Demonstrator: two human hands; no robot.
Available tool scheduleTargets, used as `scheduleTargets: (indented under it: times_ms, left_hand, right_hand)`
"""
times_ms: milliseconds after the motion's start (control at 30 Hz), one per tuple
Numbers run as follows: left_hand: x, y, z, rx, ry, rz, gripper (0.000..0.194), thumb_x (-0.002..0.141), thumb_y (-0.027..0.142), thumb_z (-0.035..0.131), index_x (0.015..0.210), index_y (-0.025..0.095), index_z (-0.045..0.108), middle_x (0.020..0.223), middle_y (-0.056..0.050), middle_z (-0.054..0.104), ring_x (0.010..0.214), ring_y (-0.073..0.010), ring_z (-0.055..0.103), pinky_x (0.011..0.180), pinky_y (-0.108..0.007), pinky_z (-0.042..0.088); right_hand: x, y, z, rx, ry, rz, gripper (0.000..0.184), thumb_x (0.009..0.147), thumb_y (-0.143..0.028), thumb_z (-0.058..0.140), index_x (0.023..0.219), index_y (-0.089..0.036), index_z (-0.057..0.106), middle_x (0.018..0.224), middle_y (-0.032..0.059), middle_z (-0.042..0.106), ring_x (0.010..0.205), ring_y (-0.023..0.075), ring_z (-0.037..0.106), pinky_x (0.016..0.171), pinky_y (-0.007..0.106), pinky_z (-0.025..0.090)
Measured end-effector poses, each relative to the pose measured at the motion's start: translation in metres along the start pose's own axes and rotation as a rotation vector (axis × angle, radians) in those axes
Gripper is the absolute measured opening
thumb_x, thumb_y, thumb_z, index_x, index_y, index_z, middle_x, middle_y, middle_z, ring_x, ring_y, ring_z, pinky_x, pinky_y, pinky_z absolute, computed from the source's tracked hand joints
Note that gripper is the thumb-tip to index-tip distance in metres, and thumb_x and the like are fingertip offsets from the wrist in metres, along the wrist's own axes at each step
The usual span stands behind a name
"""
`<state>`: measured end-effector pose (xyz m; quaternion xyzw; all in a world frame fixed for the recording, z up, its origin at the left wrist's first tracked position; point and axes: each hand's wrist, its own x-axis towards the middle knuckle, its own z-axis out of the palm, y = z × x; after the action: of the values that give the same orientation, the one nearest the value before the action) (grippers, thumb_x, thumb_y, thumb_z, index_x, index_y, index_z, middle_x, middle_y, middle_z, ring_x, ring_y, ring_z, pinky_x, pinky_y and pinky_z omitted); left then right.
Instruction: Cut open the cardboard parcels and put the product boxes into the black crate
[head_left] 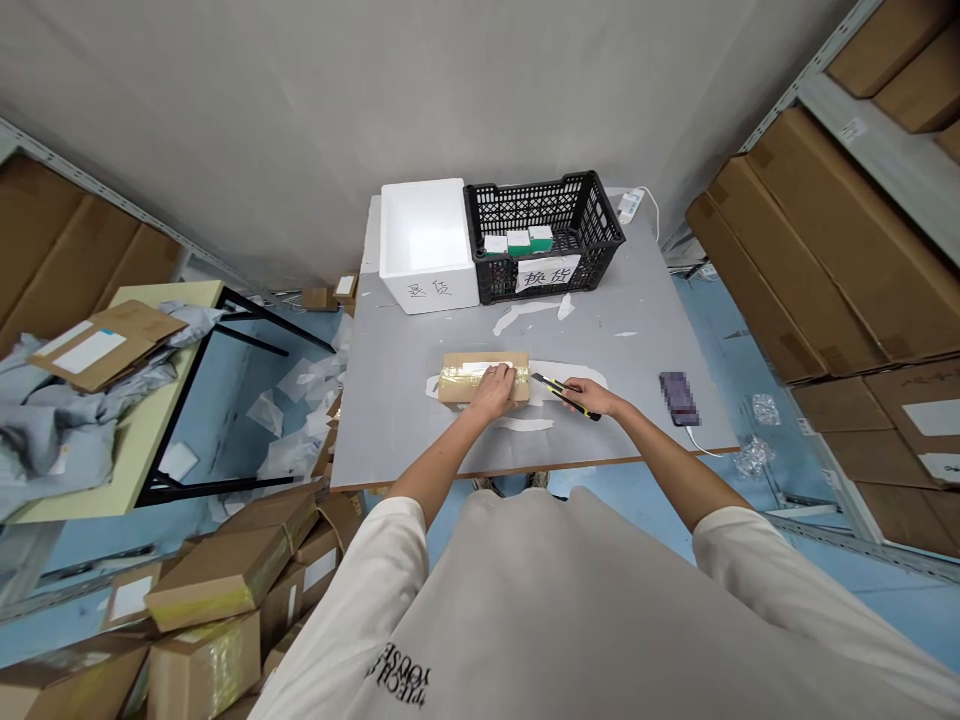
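Observation:
A small cardboard box (459, 383) sealed with shiny tape lies flat near the front of the grey table, with a white label on its top. My left hand (493, 390) grips it from above at its right half, fingers bent over the top. In my right hand (582, 393) is a black and yellow utility knife (556, 386). Its tip points left at the box's right end, with a small gap between them. My fingers are wrapped round the knife's handle.
A white foam box (431, 290) and a black plastic crate (592, 262) with several small green and white boxes (518, 242) stand at the table's back. A phone (679, 398) on a cable lies right. Cardboard boxes (217, 575) crowd the floor at left.

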<state>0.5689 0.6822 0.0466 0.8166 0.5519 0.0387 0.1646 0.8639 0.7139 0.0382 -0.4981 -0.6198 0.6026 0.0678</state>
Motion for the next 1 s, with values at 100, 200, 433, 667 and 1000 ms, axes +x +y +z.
scheduleTargets:
  times_ms: [100, 200, 433, 667, 1000]
  left_hand:
    - [-0.004, 0.0, -0.006, -0.077, 0.079, -0.047, 0.068, 0.092, 0.035, 0.066, 0.151, 0.021, 0.035, 0.137, -0.014, 0.052, 0.121, -0.0314, 0.059, 0.106, -0.042, 0.046]
    - [-0.001, -0.003, -0.011, -0.076, 0.19, -0.136, 0.05, 0.101, 0.026, 0.046, 0.15, 0.019, 0.041, 0.141, -0.016, 0.051, 0.126, -0.0304, 0.056, 0.108, -0.042, 0.045]
    - [0.012, -0.016, -0.005, -0.003, 0.164, -0.142, 0.043, 0.095, 0.02, 0.049, 0.137, 0.021, 0.056, 0.146, -0.014, 0.054, 0.14, -0.0301, 0.047, 0.122, -0.048, 0.03]
    - [0.014, -0.023, 0.001, 0.033, 0.128, -0.076, 0.056, 0.088, 0.02, 0.057, 0.143, 0.019, 0.051, 0.151, -0.017, 0.049, 0.145, -0.0329, 0.041, 0.123, -0.05, 0.027]
    - [0.012, -0.023, 0.007, -0.005, 0.146, -0.124, 0.061, 0.094, 0.02, 0.047, 0.155, 0.019, 0.039, 0.16, -0.017, 0.042, 0.152, -0.0316, 0.034, 0.121, -0.052, 0.027]
  right_hand:
    - [-0.007, -0.002, -0.003, 0.021, 0.048, 0.004, 0.037, 0.088, -0.058, 0.068, 0.095, -0.023, 0.061, 0.088, 0.0037, 0.076, 0.068, 0.0178, 0.067, 0.06, 0.026, 0.049]
    - [-0.012, -0.006, -0.004, -0.017, 0.109, -0.061, 0.037, 0.092, -0.059, 0.062, 0.1, -0.022, 0.062, 0.088, 0.0036, 0.075, 0.067, 0.017, 0.065, 0.063, 0.027, 0.05]
    - [-0.017, -0.019, 0.005, -0.325, 0.222, -0.208, 0.037, 0.101, -0.048, 0.049, 0.122, -0.026, 0.069, 0.106, 0.004, 0.077, 0.091, 0.0224, 0.069, 0.083, 0.034, 0.053]
    - [-0.013, -0.022, 0.017, -0.596, 0.275, -0.288, 0.039, 0.098, -0.039, 0.059, 0.134, -0.027, 0.066, 0.13, 0.0082, 0.069, 0.117, 0.0282, 0.065, 0.098, 0.037, 0.05]
    - [-0.008, -0.023, 0.026, -0.727, 0.331, -0.218, 0.038, 0.099, -0.035, 0.062, 0.136, -0.028, 0.066, 0.123, 0.0079, 0.069, 0.108, 0.0257, 0.066, 0.091, 0.033, 0.049]
